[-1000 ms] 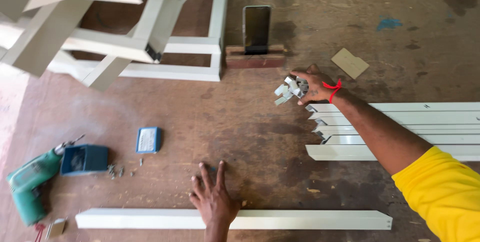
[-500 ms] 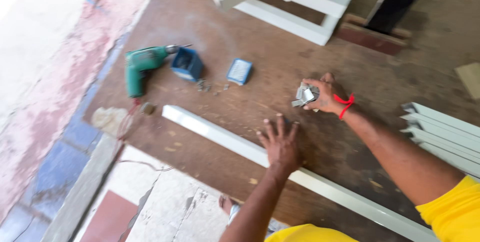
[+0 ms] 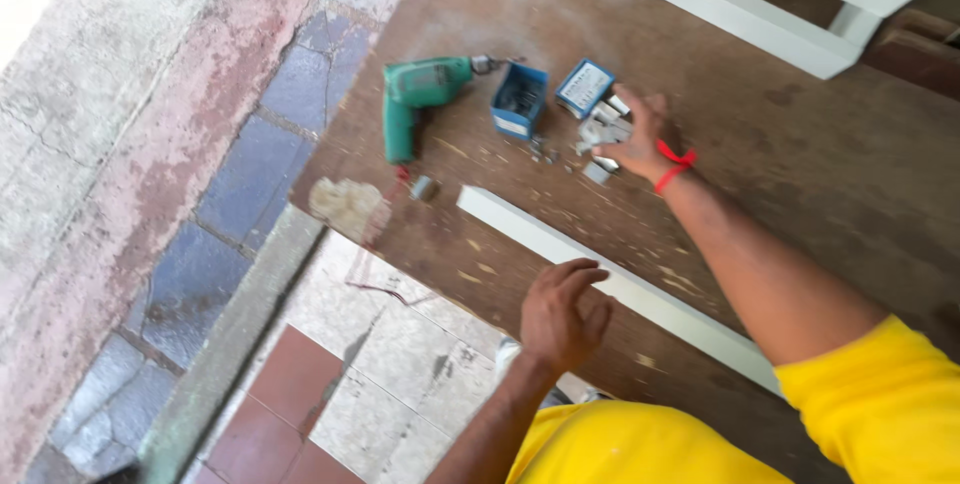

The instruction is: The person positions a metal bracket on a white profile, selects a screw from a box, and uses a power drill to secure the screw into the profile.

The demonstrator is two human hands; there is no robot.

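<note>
Small metal brackets [image 3: 604, 131] are gripped by the right hand [image 3: 640, 136] nr the blue boxes [image 3: 520, 101] & green drill [image 3: 420, 94]; left hand [image 3: 562, 312], held open, is rested on the white bar [image 3: 610, 284].

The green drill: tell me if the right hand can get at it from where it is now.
Probably yes. The right hand rests by small metal pieces near the blue box, and the green drill lies just beyond that box on the same board. Only the open box sits between; reaching over it looks feasible.
</note>
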